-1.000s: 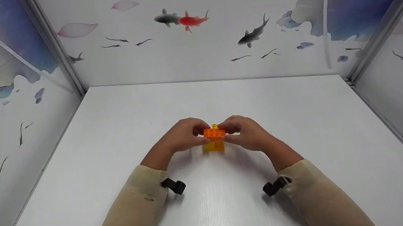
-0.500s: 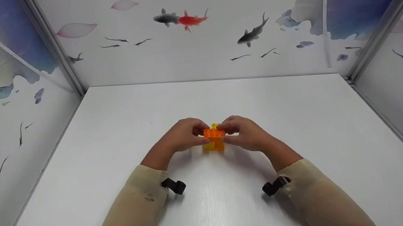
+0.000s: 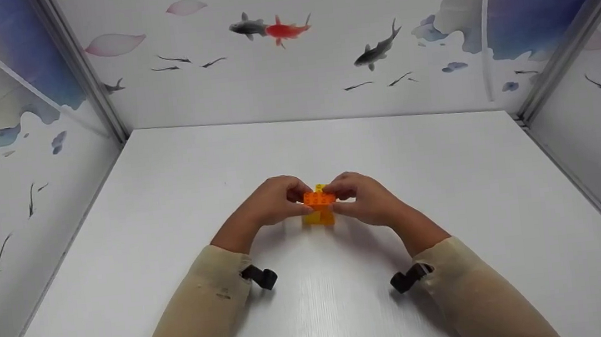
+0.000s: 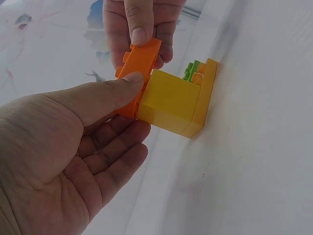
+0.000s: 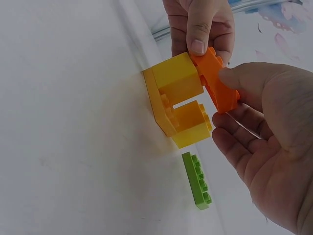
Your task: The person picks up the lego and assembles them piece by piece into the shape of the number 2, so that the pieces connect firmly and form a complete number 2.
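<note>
An orange toy building brick (image 3: 319,199) is pinched at its two ends, the left hand (image 3: 280,201) on one side and the right hand (image 3: 366,196) on the other. In the right wrist view it slants against the top of a yellow block (image 5: 178,73), close to it at one end. A second yellow block (image 5: 193,132) stands apart from the first on the same flat orange-yellow base brick (image 5: 159,107). The base rests on the table. Whether the orange brick's underside is joined to the yellow studs cannot be told.
A green brick (image 5: 196,182) lies on the white table (image 3: 315,312) beyond the base. White wall panels (image 3: 291,80) printed with fish enclose the table at the back and sides. A small black camera mount sits at each wrist.
The orange brick has tipped slightly between the fingers, and its front face hides more of the yellow below. Both hands have stayed almost in place.
</note>
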`<move>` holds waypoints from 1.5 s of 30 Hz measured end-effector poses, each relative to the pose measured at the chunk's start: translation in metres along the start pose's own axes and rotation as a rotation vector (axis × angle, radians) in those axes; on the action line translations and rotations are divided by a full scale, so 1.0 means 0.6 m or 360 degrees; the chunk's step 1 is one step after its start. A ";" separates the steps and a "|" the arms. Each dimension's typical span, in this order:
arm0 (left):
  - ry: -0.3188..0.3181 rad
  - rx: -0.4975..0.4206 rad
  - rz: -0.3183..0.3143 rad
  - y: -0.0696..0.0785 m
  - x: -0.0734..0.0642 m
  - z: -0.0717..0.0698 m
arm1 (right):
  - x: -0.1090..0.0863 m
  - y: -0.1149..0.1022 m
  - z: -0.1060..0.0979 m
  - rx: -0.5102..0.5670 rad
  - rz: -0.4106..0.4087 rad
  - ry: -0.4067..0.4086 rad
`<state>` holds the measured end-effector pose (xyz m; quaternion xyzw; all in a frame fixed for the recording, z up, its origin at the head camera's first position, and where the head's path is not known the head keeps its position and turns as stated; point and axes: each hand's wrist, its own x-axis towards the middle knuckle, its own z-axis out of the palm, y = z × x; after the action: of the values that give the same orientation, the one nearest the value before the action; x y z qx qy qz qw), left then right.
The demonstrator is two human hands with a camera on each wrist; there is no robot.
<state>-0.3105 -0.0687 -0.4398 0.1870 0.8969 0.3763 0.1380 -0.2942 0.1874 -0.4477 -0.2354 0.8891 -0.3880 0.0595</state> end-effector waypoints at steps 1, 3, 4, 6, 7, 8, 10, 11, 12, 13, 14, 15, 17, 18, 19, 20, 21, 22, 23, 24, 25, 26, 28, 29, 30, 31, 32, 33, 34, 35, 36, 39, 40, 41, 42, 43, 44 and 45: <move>0.0002 0.0003 0.0001 0.000 0.000 0.000 | 0.000 0.000 0.000 -0.0001 0.0000 0.0001; 0.0004 0.0001 0.0006 0.001 0.000 0.001 | -0.001 -0.001 -0.001 0.0001 0.0001 0.0000; 0.0006 -0.0002 0.0010 0.001 0.000 0.001 | -0.001 -0.001 -0.001 0.0003 0.0002 -0.0001; 0.0007 -0.0008 0.0015 0.002 -0.001 0.001 | -0.001 -0.001 -0.001 0.0006 0.0007 -0.0004; 0.0008 -0.0011 0.0017 0.003 -0.001 0.001 | -0.001 -0.001 -0.002 0.0009 0.0010 -0.0005; 0.0007 -0.0015 0.0017 0.003 -0.001 0.001 | -0.001 -0.001 -0.002 0.0010 0.0012 -0.0007; 0.0004 -0.0019 0.0017 0.004 -0.001 0.001 | -0.001 0.000 -0.003 0.0007 0.0013 -0.0007; 0.0003 -0.0018 0.0015 0.005 -0.002 0.001 | -0.001 0.000 -0.003 0.0005 0.0013 -0.0006; 0.0002 -0.0020 0.0012 0.006 -0.002 0.001 | -0.001 0.000 -0.003 0.0004 0.0014 -0.0006; 0.0002 -0.0022 0.0010 0.006 -0.002 0.001 | -0.001 0.000 -0.004 0.0001 0.0017 -0.0006; -0.0001 -0.0024 0.0008 0.006 -0.001 0.001 | -0.001 0.000 -0.004 0.0000 0.0022 -0.0006; -0.0003 -0.0030 0.0005 0.007 -0.001 0.002 | -0.001 0.000 -0.004 0.0001 0.0030 -0.0006; -0.0008 -0.0039 -0.0006 0.006 -0.001 0.002 | -0.001 0.000 -0.004 0.0007 0.0048 -0.0010; -0.0010 -0.0046 -0.0013 0.006 0.000 0.003 | -0.001 0.000 -0.004 0.0010 0.0059 -0.0014; -0.0013 -0.0050 -0.0021 0.006 0.001 0.003 | 0.000 0.001 -0.004 0.0012 0.0067 -0.0017; -0.0014 -0.0055 -0.0027 0.006 0.001 0.003 | 0.000 0.001 -0.004 0.0015 0.0074 -0.0022; -0.0014 -0.0059 -0.0034 0.005 0.001 0.003 | 0.000 0.001 -0.004 0.0014 0.0080 -0.0026; -0.0014 -0.0060 -0.0039 0.005 0.002 0.003 | 0.001 0.002 -0.004 0.0014 0.0082 -0.0030; -0.0014 -0.0063 -0.0044 0.006 0.002 0.003 | 0.001 0.002 -0.004 0.0013 0.0083 -0.0034; -0.0013 -0.0064 -0.0049 0.006 0.002 0.003 | 0.001 0.002 -0.005 0.0013 0.0081 -0.0039; -0.0013 -0.0063 -0.0054 0.007 0.002 0.003 | 0.002 0.003 -0.005 0.0012 0.0081 -0.0041; -0.0013 -0.0062 -0.0058 0.007 0.001 0.003 | 0.002 0.003 -0.005 0.0015 0.0080 -0.0046; -0.0015 -0.0061 -0.0064 0.007 0.001 0.004 | 0.003 0.006 -0.007 0.0022 0.0065 -0.0049; -0.0019 -0.0060 -0.0067 0.008 0.002 0.004 | 0.003 0.007 -0.008 0.0028 0.0067 -0.0048; -0.0022 -0.0062 -0.0072 0.008 0.002 0.004 | 0.004 0.009 -0.010 0.0033 0.0075 -0.0041; -0.0025 -0.0063 -0.0076 0.008 0.002 0.004 | 0.004 0.011 -0.012 0.0037 0.0092 -0.0026; -0.0028 -0.0065 -0.0079 0.008 0.002 0.004 | 0.005 0.013 -0.015 0.0044 0.0103 -0.0003; -0.0032 -0.0064 -0.0082 0.008 0.003 0.004 | 0.006 0.014 -0.017 0.0060 0.0121 0.0023; -0.0036 -0.0061 -0.0088 0.009 0.003 0.003 | 0.008 0.015 -0.020 0.0077 0.0148 0.0050; -0.0042 -0.0061 -0.0092 0.009 0.003 0.002 | 0.010 0.016 -0.022 0.0092 0.0175 0.0078; -0.0044 -0.0061 -0.0097 0.009 0.002 0.002 | 0.013 0.018 -0.023 0.0098 0.0195 0.0102; -0.0046 -0.0054 -0.0107 0.009 0.002 0.000 | 0.022 0.023 -0.024 0.0112 0.0241 0.0122; -0.0044 -0.0052 -0.0108 0.009 0.002 0.000 | 0.026 0.025 -0.023 0.0107 0.0254 0.0113; -0.0043 -0.0054 -0.0106 0.009 0.002 0.000 | 0.030 0.026 -0.022 0.0107 0.0268 0.0100; -0.0039 -0.0054 -0.0105 0.008 0.001 0.001 | 0.034 0.028 -0.020 0.0106 0.0278 0.0083; -0.0036 -0.0051 -0.0101 0.008 0.001 0.001 | 0.038 0.028 -0.018 0.0116 0.0290 0.0066; -0.0035 -0.0047 -0.0095 0.008 0.001 0.001 | 0.041 0.028 -0.016 0.0130 0.0304 0.0049; -0.0033 -0.0043 -0.0090 0.007 0.001 0.002 | 0.043 0.029 -0.014 0.0131 0.0318 0.0032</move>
<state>-0.3096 -0.0649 -0.4373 0.1637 0.8951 0.3825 0.1604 -0.3260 0.1911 -0.4526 -0.1392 0.8919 -0.4188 0.0986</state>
